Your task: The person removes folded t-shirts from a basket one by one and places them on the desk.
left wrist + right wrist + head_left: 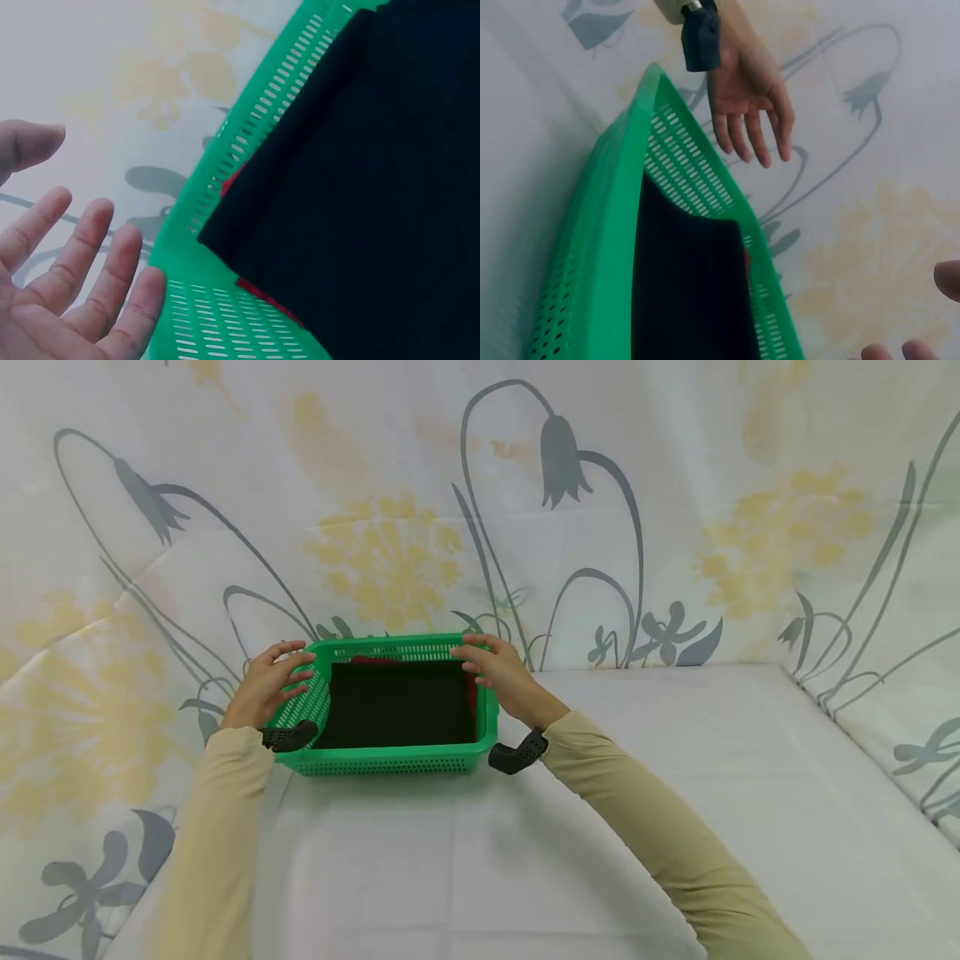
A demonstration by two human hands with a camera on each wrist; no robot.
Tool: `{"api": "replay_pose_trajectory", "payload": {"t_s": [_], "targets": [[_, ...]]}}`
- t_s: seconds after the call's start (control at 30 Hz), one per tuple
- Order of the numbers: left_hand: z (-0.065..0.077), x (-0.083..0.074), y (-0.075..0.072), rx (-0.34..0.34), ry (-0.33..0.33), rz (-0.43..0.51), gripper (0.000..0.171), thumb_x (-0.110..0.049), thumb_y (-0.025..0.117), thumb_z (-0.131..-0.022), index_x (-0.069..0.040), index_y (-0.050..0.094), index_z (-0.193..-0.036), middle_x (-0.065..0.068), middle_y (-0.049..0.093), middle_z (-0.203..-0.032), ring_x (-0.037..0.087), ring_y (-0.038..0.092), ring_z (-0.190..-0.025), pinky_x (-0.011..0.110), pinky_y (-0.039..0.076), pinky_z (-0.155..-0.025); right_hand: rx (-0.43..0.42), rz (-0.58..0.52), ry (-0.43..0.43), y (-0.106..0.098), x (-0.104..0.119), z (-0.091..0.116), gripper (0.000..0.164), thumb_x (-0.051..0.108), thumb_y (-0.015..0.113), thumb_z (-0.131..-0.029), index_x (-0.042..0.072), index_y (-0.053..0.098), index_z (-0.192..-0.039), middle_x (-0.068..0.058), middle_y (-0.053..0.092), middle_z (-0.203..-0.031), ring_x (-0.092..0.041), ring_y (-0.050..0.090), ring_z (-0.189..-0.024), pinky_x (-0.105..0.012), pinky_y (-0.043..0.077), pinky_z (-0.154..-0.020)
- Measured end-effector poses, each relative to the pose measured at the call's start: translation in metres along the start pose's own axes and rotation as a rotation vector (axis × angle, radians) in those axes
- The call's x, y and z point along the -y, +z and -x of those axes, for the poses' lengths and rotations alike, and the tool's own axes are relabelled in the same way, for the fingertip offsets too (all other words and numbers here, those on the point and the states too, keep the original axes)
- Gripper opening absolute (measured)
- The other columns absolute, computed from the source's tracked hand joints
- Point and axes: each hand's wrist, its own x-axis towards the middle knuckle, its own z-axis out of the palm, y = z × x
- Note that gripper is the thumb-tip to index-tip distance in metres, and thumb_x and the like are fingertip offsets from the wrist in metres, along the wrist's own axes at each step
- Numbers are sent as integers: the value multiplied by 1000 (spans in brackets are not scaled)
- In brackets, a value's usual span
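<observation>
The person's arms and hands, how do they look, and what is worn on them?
The left sleeve and right sleeve are long, plain and beige. A black wristband with a protruding, rounded piece sits at each wrist. The left hand and right hand show no gloves.

Obs.: floor of green basket point(397, 753) hidden by black cloth point(397, 703); red matl. point(472, 695) mostly concealed, only edges vis., type undet. R hand point(508, 678) masks basket's far R corner, contact n/d; in R wrist view, cut to fingertips point(916, 350). L hand point(79, 300) cropped at L wrist view's edge. Sleeves point(645, 802) cut off, head view bottom
</observation>
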Motion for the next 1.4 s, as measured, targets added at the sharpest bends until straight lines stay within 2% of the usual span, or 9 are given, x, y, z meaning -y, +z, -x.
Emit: {"api": "replay_pose_trajectory", "payload": {"t_s": [0.13,0.27,0.37,0.47,0.63,0.87,1.03,1.2,1.4], "targets": [[-2,5,-2,50,-38,13,39,-28,61,-97,-24,44,-132,-6,45,-121,12,52,-103,24,48,-84,-14,-4,28,5,-6,-7,53,23,64,-95,7,45,-142,-11,49,-137,-30,46,-126,-45,35,-105],[-5,10,-2,57,-55,6,43,-30,61,-97,-23,42,-136,1,42,-133,20,47,-115,32,43,-97,-24,32,40,12,-12,-11,53,24,65,-94,9,47,-141,-11,48,-138,-32,46,-125,-46,35,-105],[-7,13,2,64,-72,-32,58,-31,57,-99,-17,31,-149,10,30,-149,30,38,-131,40,34,-107,-38,53,54,15,-17,-14,53,25,66,-93,10,48,-141,-10,47,-139,-32,46,-125,-46,36,-104],[-10,15,8,82,-91,-66,70,-30,54,-101,-11,16,-156,16,18,-157,37,26,-139,46,28,-110,-60,42,75,18,-22,-17,54,24,67,-92,9,49,-140,-10,47,-139,-33,45,-126,-47,35,-105],[-15,16,13,91,-124,-87,71,-25,53,-101,-9,11,-156,18,16,-157,39,24,-140,47,27,-110,-79,45,90,21,-26,-22,56,23,68,-92,7,48,-141,-10,45,-141,-33,43,-128,-46,34,-106],[-18,24,7,93,-164,-93,71,-23,52,-101,-8,10,-156,18,16,-157,38,24,-140,45,28,-110,-56,94,123,29,-26,-27,56,25,68,-91,10,48,-141,-8,42,-144,-30,38,-132,-44,32,-108],[-20,33,4,149,-182,-148,74,-24,53,-101,-5,7,-156,23,15,-156,41,23,-140,47,28,-110,-88,128,129,34,-31,-32,54,26,69,-91,10,50,-139,-9,44,-143,-29,37,-133,-45,32,-107],[-20,38,5,153,-191,-204,75,-23,53,-101,-3,6,-155,25,11,-157,43,20,-140,48,28,-109,-102,190,149,38,-38,-36,57,27,68,-90,11,49,-141,-9,41,-145,-31,34,-135,-47,28,-109],[-25,39,11,139,-205,-290,76,-25,55,-99,-6,8,-156,24,7,-158,44,19,-140,41,40,-97,-98,206,166,40,-43,-38,59,26,68,-90,11,46,-142,-11,36,-149,-33,32,-136,-49,27,-110]]}}
